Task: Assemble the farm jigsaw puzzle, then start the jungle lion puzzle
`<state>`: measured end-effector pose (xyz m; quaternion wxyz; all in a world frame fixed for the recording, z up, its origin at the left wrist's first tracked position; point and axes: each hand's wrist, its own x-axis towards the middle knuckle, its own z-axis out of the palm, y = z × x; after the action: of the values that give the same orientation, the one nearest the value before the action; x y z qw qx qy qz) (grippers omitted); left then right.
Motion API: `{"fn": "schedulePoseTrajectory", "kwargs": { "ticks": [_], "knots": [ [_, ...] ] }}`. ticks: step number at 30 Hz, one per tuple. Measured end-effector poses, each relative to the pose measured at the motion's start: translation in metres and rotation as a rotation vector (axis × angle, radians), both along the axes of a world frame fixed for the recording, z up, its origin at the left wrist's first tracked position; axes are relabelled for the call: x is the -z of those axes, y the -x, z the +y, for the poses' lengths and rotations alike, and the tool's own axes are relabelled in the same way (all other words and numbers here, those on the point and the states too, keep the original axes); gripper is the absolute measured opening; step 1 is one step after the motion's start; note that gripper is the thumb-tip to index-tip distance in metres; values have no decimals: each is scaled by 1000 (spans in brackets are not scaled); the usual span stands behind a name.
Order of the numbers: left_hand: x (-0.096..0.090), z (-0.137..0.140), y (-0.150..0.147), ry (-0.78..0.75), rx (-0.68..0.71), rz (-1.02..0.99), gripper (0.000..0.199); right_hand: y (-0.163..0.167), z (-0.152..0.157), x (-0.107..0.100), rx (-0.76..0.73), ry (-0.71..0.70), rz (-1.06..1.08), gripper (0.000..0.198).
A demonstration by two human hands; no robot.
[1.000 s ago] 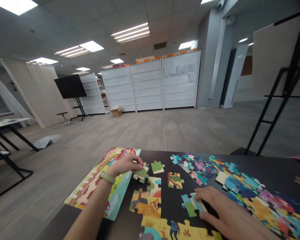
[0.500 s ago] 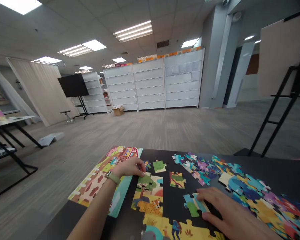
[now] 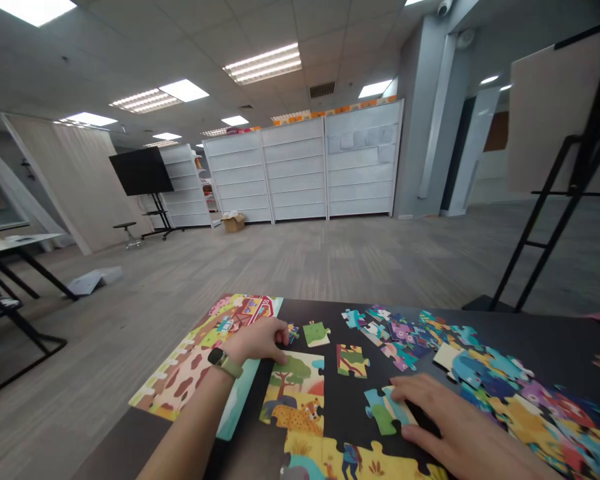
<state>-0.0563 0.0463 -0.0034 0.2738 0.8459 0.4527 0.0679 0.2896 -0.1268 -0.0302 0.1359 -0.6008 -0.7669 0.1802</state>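
Note:
A partly joined jigsaw puzzle lies on the black table, showing a tree, a leopard and yellow ground. My left hand is at its upper left corner, thumb tip at the edge of the green tree piece. Thumb and bent fingers stand apart there with nothing visible between them. My right hand rests lower right, its thumb and fingers around a pale blue puzzle piece on the table. Touching that piece on its left is a blue and green piece.
Beyond the joined part lie a loose green piece and a red-and-green piece. A heap of loose pieces spreads over the right side. An illustrated farm board lies under my left wrist. The table's far edge borders carpeted floor.
The green tree piece, earlier tilted over the joined part beneath my left hand, now lies flush at its top. My left fingers have come off it slightly. My right hand stays in place.

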Motion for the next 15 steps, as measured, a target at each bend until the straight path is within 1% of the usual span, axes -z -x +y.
{"fn": "schedulePoseTrajectory", "kwargs": {
  "ticks": [4,10,13,15],
  "knots": [
    [-3,-4,-3,9,39,-35,17,2,-1,-4,-17,-17,37,33],
    [1,-5,-13,-104,74,-72,6,4,-4,-7,-16,-43,85,31],
    [1,-10,-26,-208,78,-103,10,6,-6,-11,-11,-25,111,29],
    [3,-19,-39,-290,88,-140,15,8,-7,-14,4,-21,131,29]
  ]
}}
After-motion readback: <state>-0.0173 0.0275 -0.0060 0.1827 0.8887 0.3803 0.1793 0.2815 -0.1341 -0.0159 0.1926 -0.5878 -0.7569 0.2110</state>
